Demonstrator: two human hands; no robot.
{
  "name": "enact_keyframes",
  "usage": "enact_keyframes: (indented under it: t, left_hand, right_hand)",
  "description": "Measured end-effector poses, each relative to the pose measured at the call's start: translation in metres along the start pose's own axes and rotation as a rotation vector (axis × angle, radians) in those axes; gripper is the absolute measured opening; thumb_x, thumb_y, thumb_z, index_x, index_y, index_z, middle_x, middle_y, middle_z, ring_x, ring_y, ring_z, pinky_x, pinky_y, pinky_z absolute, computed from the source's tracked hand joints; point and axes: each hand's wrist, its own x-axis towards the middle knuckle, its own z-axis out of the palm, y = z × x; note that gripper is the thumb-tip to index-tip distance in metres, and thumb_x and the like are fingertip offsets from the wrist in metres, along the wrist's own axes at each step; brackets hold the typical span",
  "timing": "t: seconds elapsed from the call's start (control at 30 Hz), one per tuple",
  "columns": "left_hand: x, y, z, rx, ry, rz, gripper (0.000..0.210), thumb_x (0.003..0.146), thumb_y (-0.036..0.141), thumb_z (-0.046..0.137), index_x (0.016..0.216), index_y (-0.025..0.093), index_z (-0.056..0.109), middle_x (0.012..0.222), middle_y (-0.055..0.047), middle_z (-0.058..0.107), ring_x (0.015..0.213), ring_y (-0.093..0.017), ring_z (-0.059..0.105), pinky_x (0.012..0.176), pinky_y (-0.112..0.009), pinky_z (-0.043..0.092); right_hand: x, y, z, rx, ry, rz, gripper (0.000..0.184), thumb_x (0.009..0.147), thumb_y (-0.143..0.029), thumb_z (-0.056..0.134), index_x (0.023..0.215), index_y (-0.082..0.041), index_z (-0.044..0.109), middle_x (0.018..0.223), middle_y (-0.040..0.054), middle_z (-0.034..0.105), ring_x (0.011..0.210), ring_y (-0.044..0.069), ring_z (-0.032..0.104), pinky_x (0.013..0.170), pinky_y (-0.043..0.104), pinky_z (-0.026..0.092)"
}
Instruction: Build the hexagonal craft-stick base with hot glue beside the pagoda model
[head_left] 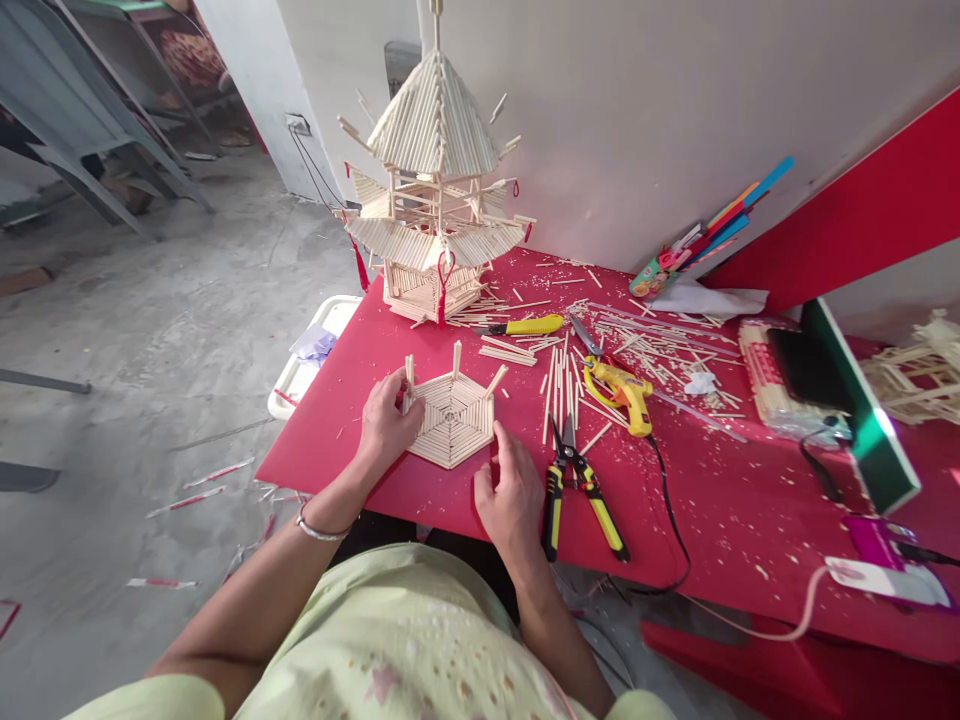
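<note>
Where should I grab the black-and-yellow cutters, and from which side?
Probably by both handles, with the right hand coming from the near edge of the table. The cutters lie with their handles spread toward the person and the blades pointing away.

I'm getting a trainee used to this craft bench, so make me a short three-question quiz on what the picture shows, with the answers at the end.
1. Multiple choice: what hangs at the front of the stick tower?
a) a blue ribbon
b) a red tassel
c) a brass bell
2. True or false: the yellow glue gun lies to the right of the small stick panel.
3. Short answer: which of the person's hands has its fingers right at one of the panel's upright posts?

Key:
1. b
2. True
3. The left hand
</note>
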Motion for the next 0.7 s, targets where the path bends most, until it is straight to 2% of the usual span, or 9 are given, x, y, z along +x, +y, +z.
enact_keyframes:
  t: [0.33,0.5,0.7]
  left_hand:
    - [0.0001,-0.0017,0.0012,-0.004,0.001,0.006,0.027,0.081,0.023,0.061,0.107,0.023,0.066,0.096,-0.003,0.068,0.076,-0.018,0.058,0.074,-0.034,0.047]
    - [0.0004,-0.0019,0.0011,0.011,0.004,0.007,0.026,0.08,0.023,0.061,0.106,0.022,0.067,0.089,-0.003,0.065,0.076,-0.019,0.057,0.073,-0.034,0.047]
    - [-0.0003,-0.0008,0.001,0.0,0.001,0.007,0.026,0.081,0.023,0.06,0.106,0.023,0.066,0.097,-0.005,0.069,0.081,-0.02,0.06,0.077,-0.035,0.049]
  right_hand:
    - [0.0006,-0.001,-0.001,0.003,0.0,0.001,0.065,0.089,-0.01,0.051,0.154,-0.018,0.046,0.139,0.0149,0.067,0.12,0.029,0.067,0.101,0.048,0.058]
    - [0.0002,-0.001,-0.0009,-0.001,0.002,0.001,0.065,0.09,-0.01,0.051,0.153,-0.018,0.046,0.139,0.0149,0.067,0.123,0.029,0.066,0.102,0.048,0.058]
    - [0.0007,-0.0011,-0.0012,-0.002,0.002,-0.001,0.064,0.089,-0.01,0.051,0.153,-0.018,0.047,0.139,0.0151,0.067,0.121,0.029,0.066,0.101,0.048,0.058]
